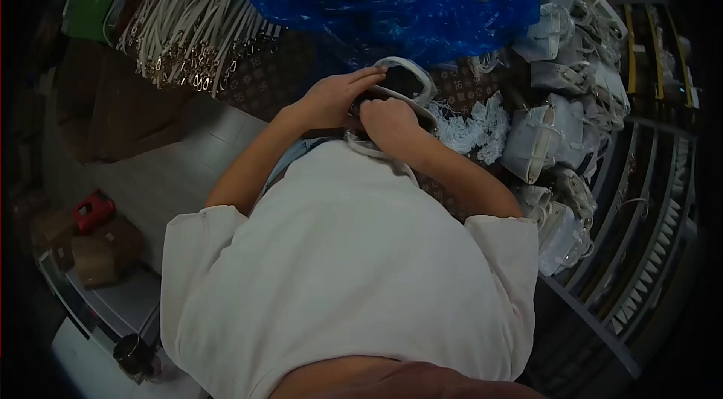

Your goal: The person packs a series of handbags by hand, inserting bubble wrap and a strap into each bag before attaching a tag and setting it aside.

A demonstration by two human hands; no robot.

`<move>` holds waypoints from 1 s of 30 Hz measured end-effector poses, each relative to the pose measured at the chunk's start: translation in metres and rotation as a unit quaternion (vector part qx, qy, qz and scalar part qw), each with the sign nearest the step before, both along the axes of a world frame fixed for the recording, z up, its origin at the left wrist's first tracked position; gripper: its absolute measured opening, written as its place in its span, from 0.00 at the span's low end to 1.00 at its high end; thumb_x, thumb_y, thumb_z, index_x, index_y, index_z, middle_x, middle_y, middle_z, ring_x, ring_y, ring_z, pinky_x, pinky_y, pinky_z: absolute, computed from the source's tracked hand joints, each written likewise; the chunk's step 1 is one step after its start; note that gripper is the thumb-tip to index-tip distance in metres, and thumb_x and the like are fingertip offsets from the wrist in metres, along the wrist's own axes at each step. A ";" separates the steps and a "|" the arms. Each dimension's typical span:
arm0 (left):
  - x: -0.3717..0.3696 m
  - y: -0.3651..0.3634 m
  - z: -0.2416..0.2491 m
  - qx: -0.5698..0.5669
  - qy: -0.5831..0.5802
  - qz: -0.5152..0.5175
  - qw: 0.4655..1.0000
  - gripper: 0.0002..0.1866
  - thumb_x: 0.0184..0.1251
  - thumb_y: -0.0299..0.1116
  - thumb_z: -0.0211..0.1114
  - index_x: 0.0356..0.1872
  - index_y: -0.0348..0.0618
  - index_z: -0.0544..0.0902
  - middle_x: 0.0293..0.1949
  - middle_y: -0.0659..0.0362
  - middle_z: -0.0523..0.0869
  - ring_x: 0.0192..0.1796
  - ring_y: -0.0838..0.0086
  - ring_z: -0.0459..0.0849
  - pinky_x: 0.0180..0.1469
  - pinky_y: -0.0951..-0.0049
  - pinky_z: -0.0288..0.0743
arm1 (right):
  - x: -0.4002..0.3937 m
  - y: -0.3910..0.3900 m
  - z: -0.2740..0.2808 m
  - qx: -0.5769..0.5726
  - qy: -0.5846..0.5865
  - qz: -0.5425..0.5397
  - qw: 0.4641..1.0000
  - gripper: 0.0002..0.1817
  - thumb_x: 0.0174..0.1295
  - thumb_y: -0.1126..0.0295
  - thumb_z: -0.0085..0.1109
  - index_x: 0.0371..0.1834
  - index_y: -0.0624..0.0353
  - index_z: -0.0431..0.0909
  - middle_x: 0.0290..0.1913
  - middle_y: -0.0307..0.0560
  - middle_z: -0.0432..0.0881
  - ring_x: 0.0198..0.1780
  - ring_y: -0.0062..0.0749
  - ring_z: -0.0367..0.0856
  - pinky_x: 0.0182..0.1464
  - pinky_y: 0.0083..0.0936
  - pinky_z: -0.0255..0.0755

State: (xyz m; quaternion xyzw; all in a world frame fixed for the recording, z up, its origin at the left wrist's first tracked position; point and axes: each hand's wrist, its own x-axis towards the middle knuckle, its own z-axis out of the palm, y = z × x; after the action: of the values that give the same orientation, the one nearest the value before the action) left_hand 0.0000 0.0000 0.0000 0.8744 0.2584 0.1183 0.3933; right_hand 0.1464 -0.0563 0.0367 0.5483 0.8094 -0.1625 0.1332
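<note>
A small white handbag (pixel 428 119) is close against my body at the table's near edge, its looped white handle (pixel 413 70) standing up on the far side. My left hand (pixel 335 100) grips the bag's left side, fingers stretched along the rim near the handle. At the dark opening, my right hand (pixel 390 124) is closed with its fingers curled in; whatever is between them is hidden. Just right of the bag lies a heap of white tags or strings (pixel 478 128) on the brown patterned table cover (pixel 260 83).
Many pale straps with gold clasps (pixel 199 30) are bundled at the back left. A blue plastic bag (pixel 392 11) fills the back middle. Several white handbags (pixel 538 139) pile up on the right, beside a metal rack (pixel 633 248). A brown box (pixel 113 109) stands left.
</note>
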 end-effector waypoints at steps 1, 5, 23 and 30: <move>0.002 0.000 0.001 0.022 0.013 -0.008 1.000 0.48 0.36 0.34 0.76 0.64 0.48 0.62 0.67 0.58 0.60 0.58 0.61 0.72 0.58 0.67 0.68 | 0.002 0.010 -0.001 -0.042 0.033 -0.004 0.999 0.13 0.51 0.70 0.57 0.41 0.58 0.77 0.35 0.50 0.83 0.36 0.42 0.83 0.41 0.32 0.77; -0.001 -0.006 0.002 0.008 0.017 -0.015 1.000 0.48 0.35 0.35 0.76 0.64 0.45 0.62 0.66 0.59 0.61 0.56 0.62 0.74 0.56 0.67 0.70 | 0.011 0.002 -0.040 -0.077 0.236 -0.129 0.960 0.13 0.56 0.66 0.53 0.41 0.60 0.77 0.33 0.53 0.82 0.35 0.47 0.82 0.39 0.34 0.76; 0.006 -0.003 0.000 0.071 0.046 -0.030 0.996 0.46 0.39 0.38 0.75 0.63 0.37 0.62 0.65 0.53 0.61 0.57 0.61 0.73 0.55 0.68 0.71 | 0.030 -0.012 -0.018 -0.099 0.098 -0.019 0.990 0.14 0.59 0.70 0.46 0.46 0.64 0.73 0.45 0.57 0.77 0.45 0.48 0.76 0.47 0.38 0.69; 0.003 0.003 -0.003 0.076 0.046 -0.074 0.993 0.41 0.37 0.34 0.74 0.58 0.38 0.67 0.56 0.54 0.71 0.53 0.62 0.74 0.53 0.66 0.70 | 0.017 0.021 -0.089 -0.130 0.047 0.172 0.975 0.19 0.58 0.66 0.47 0.53 0.60 0.73 0.51 0.57 0.75 0.52 0.44 0.74 0.57 0.35 0.63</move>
State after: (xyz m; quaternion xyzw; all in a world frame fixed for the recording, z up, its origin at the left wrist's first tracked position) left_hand 0.0033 0.0028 -0.0030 0.9232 0.2009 0.0676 0.3207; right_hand 0.1636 -0.0356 -0.0527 0.3710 0.8687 -0.2669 0.1910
